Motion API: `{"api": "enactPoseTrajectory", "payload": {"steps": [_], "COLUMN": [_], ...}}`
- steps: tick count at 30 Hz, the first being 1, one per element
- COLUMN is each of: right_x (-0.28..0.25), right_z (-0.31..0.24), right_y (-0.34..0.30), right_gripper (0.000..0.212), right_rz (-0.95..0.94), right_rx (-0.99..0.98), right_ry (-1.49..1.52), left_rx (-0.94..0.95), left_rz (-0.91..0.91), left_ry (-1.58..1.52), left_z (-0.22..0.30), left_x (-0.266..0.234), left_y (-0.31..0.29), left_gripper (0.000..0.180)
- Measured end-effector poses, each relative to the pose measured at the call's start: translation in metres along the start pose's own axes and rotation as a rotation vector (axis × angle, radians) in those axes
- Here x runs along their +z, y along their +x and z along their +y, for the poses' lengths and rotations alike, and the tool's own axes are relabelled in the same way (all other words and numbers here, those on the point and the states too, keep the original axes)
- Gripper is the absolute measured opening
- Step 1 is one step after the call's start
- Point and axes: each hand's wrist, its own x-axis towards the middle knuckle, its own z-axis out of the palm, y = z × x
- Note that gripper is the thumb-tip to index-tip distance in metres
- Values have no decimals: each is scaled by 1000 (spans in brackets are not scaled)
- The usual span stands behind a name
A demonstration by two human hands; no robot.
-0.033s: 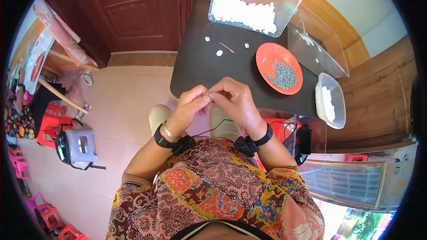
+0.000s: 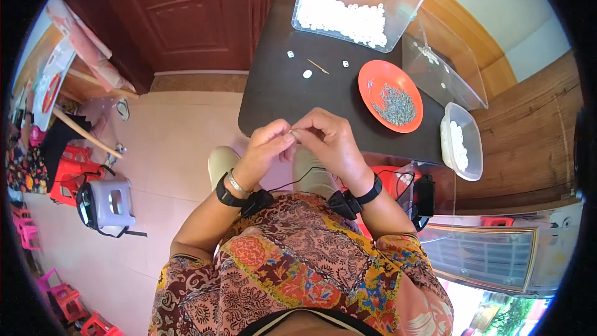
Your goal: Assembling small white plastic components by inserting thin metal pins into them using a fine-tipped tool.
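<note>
My left hand [image 2: 268, 146] and my right hand [image 2: 329, 143] meet above my lap, just off the near edge of the black table [image 2: 273, 96]. Both are closed in a pinch, fingertips touching. What they hold is too small and too covered by the fingers to make out. On the tabletop beyond them lie a round white piece [image 2: 307, 74], a thin brass-coloured stick [image 2: 318, 66] and two small white pieces with dark holes, one on the left [image 2: 290, 54] and one on the right [image 2: 346, 63]. A red plate [image 2: 368, 90] of small grey metal parts [image 2: 398, 104] is right of my hands.
A clear bin [image 2: 404, 22] holds many white pieces at the back. At the right edge stands a clear tub [image 2: 476, 149] with white pieces; a clear lid-like panel [image 2: 460, 65] is behind it. A grey stool [image 2: 112, 202] and another person [image 2: 31, 165] are at the left.
</note>
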Motion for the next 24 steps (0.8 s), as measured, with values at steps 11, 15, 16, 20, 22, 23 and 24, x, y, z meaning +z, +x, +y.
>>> {"api": "enactPoseTrajectory", "payload": {"steps": [11,15,16,20,22,23,24], "right_x": [-60,-65,-66,-57,-53,-51,-51], "right_z": [39,70,78,79,78,78,79], "right_y": [101,128,130,134,135,137,139], "right_gripper": [15,15,15,12,11,12,13], "right_rz": [-125,-284,-287,-345,-328,-349,-369], "right_rx": [129,280,282,257,227,216,205], "right_ry": [-755,-957,-960,-998,-994,-1067,-1140], "left_rx": [106,149,149,200,196,192,189], "left_rz": [178,198,198,207,203,201,198], "left_ry": [288,384,379,427,408,404,400], "left_z": [8,2,1,1,2,2,2], "left_x": [-24,-32,-32,-33,-34,-34,-34], "left_y": [29,40,41,39,38,38,38], "left_gripper": [17,15,15,15,15,15,15]}}
